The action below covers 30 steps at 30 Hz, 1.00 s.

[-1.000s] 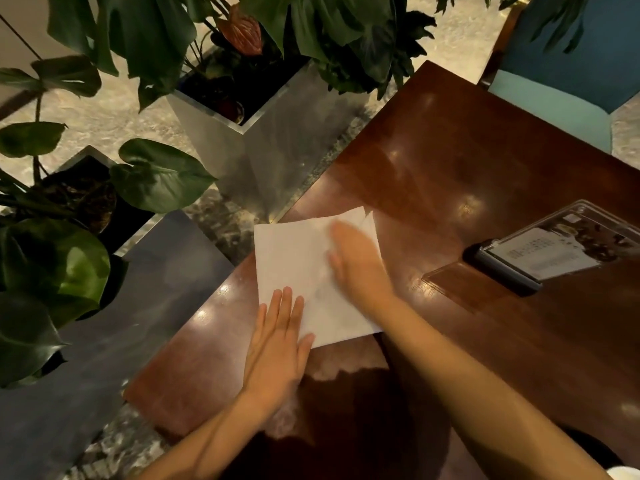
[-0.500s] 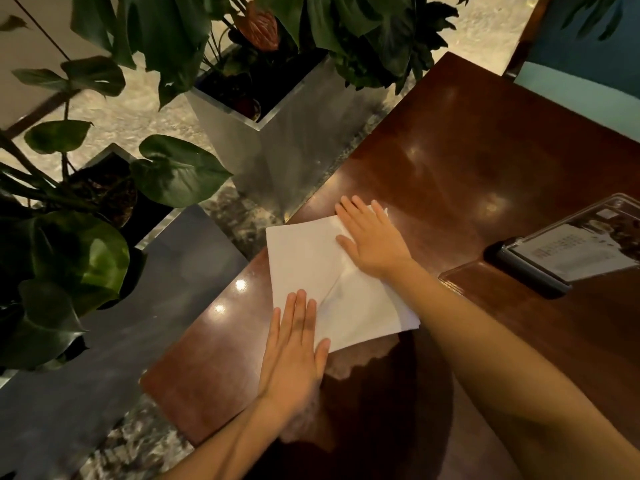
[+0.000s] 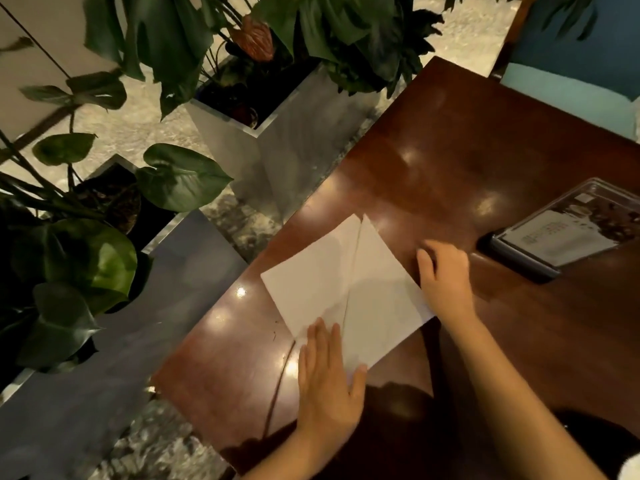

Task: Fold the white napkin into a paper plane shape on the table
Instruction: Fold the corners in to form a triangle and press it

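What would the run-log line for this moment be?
stage: early folds | white napkin: flat on table, centre crease | left hand: flat on near corner | right hand: at right edge

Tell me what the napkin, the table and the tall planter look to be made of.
Napkin: thin matte white paper or tissue, holding sharp creases. Table: dark reddish wood or veneer under gloss, mirroring lamp glare. Planter: square, grey, dull sheen, likely brushed metal, possibly stone.
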Tool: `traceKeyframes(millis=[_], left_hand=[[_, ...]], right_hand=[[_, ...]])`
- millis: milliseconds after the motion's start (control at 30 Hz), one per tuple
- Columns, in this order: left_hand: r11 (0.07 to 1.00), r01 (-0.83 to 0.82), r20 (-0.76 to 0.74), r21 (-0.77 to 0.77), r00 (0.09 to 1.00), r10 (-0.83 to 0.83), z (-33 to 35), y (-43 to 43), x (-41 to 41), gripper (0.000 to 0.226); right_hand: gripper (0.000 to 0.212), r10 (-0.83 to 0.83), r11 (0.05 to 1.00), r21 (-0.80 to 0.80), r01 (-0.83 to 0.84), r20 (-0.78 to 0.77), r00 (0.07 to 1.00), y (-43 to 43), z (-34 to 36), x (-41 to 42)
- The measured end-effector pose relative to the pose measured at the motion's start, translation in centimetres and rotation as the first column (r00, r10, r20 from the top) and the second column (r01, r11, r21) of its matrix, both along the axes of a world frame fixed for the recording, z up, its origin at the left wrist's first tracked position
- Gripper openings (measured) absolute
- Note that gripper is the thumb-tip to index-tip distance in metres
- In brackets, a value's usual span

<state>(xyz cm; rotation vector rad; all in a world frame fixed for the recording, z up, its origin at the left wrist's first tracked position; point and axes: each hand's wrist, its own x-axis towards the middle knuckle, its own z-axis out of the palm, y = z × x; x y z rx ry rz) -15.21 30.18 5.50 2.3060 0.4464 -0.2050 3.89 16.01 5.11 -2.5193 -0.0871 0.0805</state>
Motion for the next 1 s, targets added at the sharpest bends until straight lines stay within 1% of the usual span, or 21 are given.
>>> traceKeyframes(millis=[33,67,100,167,200,267,333,367,400,433,500,567,600,633,700,733,800,867,933,967,1000], left_hand=[[0.998,-0.054,0.035,-0.028,0.998,0.055,0.5,1.0,0.9,0.070],[0.992,-0.128,0.070,-0.024,0.989,0.129,0.8,2.5,2.2,0.067],[0.979,-0.201,0.083,0.024,0.977,0.198,1.2,4.4,3.6,0.063],[0.948,-0.289,0.023,0.133,0.957,0.289,1.6,8.9,6.5,0.053],[0.945,-0.283,-0.030,0.166,0.956,0.292,1.5,10.7,7.8,0.046],[0.966,-0.192,-0.167,0.170,0.961,0.220,1.2,13.2,9.7,0.034],[0.987,-0.125,-0.287,0.101,0.946,0.150,1.4,14.3,10.9,0.022],[0.989,-0.144,-0.333,0.024,0.932,0.143,1.5,14.6,11.4,0.014],[0.977,-0.197,-0.380,-0.076,0.912,0.154,1.7,14.9,11.7,0.011],[0.951,-0.256,-0.425,-0.171,0.890,0.164,1.8,15.2,12.0,0.015],[0.890,-0.331,-0.488,-0.314,0.860,0.147,2.1,15.7,12.0,0.017],[0.879,-0.319,-0.494,-0.355,0.862,0.113,2.5,16.0,11.7,0.016],[0.887,-0.292,-0.483,-0.358,0.871,0.092,2.7,16.2,11.6,0.017],[0.896,-0.258,-0.467,-0.362,0.882,0.065,2.9,16.3,11.4,0.019],[0.892,-0.219,-0.434,-0.396,0.900,0.029,3.2,16.6,11.3,0.019],[0.881,-0.210,-0.417,-0.425,0.909,0.015,3.4,16.7,11.2,0.020],[0.852,-0.176,-0.366,-0.494,0.930,-0.020,3.6,17.2,11.0,0.028],[0.819,-0.150,-0.314,-0.554,0.949,-0.038,3.8,17.7,11.0,0.033],[0.793,-0.130,-0.274,-0.595,0.960,-0.048,3.8,18.2,11.0,0.031],[0.787,-0.115,-0.257,-0.606,0.965,-0.056,3.9,18.3,11.0,0.028],[0.786,-0.104,-0.239,-0.609,0.969,-0.058,4.2,18.3,11.0,0.022]], right_hand=[[0.029,-0.086,0.996,-0.003,0.086,-0.054,0.995,-1.4,0.2,-1.3],[0.029,-0.138,0.990,-0.003,0.138,-0.118,0.983,-2.6,0.3,-2.4],[0.027,-0.147,0.989,0.005,0.150,-0.177,0.973,-3.4,0.4,-3.4],[0.022,-0.107,0.992,0.029,0.119,-0.271,0.957,-3.7,0.3,-4.5],[0.021,-0.098,0.992,0.046,0.117,-0.309,0.946,-3.5,0.3,-4.7],[0.020,-0.115,0.986,0.074,0.152,-0.363,0.925,-2.8,0.3,-4.6],[0.020,-0.154,0.973,0.094,0.212,-0.423,0.893,-2.5,0.6,-4.0],[0.020,-0.163,0.962,0.119,0.245,-0.471,0.867,-2.5,0.8,-3.6],[0.020,-0.162,0.948,0.151,0.279,-0.526,0.835,-2.7,0.9,-3.4],[0.019,-0.152,0.940,0.165,0.299,-0.580,0.800,-2.8,1.0,-3.2],[0.012,-0.130,0.952,0.130,0.277,-0.647,0.751,-2.9,1.2,-3.2],[0.006,-0.124,0.948,0.138,0.286,-0.667,0.734,-2.9,1.4,-3.4],[0.011,-0.124,0.929,0.181,0.323,-0.670,0.732,-3.0,1.5,-3.4],[0.014,-0.127,0.887,0.246,0.391,-0.683,0.720,-3.3,1.7,-3.4],[0.010,-0.103,0.747,0.372,0.551,-0.754,0.649,-4.1,2.4,-3.3],[0.007,-0.068,0.667,0.416,0.618,-0.792,0.607,-4.5,2.7,-3.2],[0.004,0.041,0.519,0.473,0.712,-0.846,0.532,-5.4,3.6,-3.0],[0.007,0.147,0.405,0.510,0.759,-0.855,0.497,-6.0,4.6,-2.8],[0.012,0.201,0.345,0.548,0.762,-0.836,0.510,-6.5,5.6,-2.5],[0.013,0.208,0.338,0.569,0.749,-0.822,0.531,-6.7,6.1,-2.3],[0.014,0.205,0.352,0.595,0.722,-0.802,0.561,-6.9,6.6,-2.2]])
